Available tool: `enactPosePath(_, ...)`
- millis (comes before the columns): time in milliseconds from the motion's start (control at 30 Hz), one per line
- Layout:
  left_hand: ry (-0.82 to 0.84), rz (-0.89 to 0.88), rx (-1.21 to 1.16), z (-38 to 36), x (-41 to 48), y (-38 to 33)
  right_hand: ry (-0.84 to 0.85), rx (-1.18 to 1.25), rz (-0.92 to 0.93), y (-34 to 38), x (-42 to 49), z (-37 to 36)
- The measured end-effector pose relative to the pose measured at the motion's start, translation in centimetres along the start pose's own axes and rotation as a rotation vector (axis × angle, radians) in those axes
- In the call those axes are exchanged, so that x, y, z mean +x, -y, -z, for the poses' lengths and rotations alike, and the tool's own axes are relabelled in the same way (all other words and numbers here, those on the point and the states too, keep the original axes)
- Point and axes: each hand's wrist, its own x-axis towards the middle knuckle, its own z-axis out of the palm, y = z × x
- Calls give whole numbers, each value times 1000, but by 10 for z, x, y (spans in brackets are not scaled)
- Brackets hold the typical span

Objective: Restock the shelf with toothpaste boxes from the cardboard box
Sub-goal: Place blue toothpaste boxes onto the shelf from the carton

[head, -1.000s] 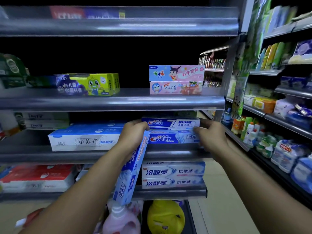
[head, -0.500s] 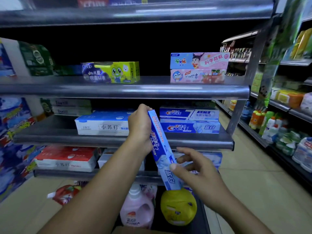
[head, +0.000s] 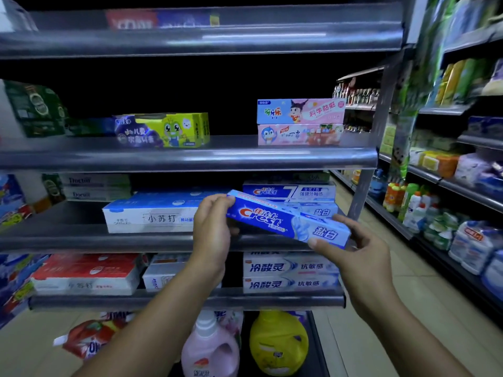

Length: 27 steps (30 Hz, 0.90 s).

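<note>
Both hands grip one blue Crest toothpaste box [head: 288, 222], the left hand [head: 213, 230] closed round its upper end and the right hand [head: 353, 244] pinching the lower end, so it slants down to the right (its back face is hidden). Just behind the grip, two Crest boxes [head: 290, 192] lie stacked on the middle shelf [head: 81, 240], the lower one mostly covered. Farther up, the top shelf's labels [head: 160, 20] blur beyond reading.

toothpaste box [head: 288, 222] before shelf [head: 81, 240] — stacked boxes [head: 291, 193] behind | bottles [head: 242, 346] below
</note>
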Motion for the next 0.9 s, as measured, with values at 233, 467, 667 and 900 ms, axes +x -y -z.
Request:
enactPosePath(233, 64, -137, 240, -15, 18, 2, -149, -48, 80, 10, 49, -4)
enactPosePath(467, -66, -196, 746, -21, 46, 11, -115, -400, 85, 5, 96, -13)
enactPosePath(667, -85, -232, 868, -21, 56, 16, -140, -513, 81, -6, 105, -15)
enactPosePath(900, -51, -377, 895, -10, 31, 6, -202, -621, 163, -7, 91, -15)
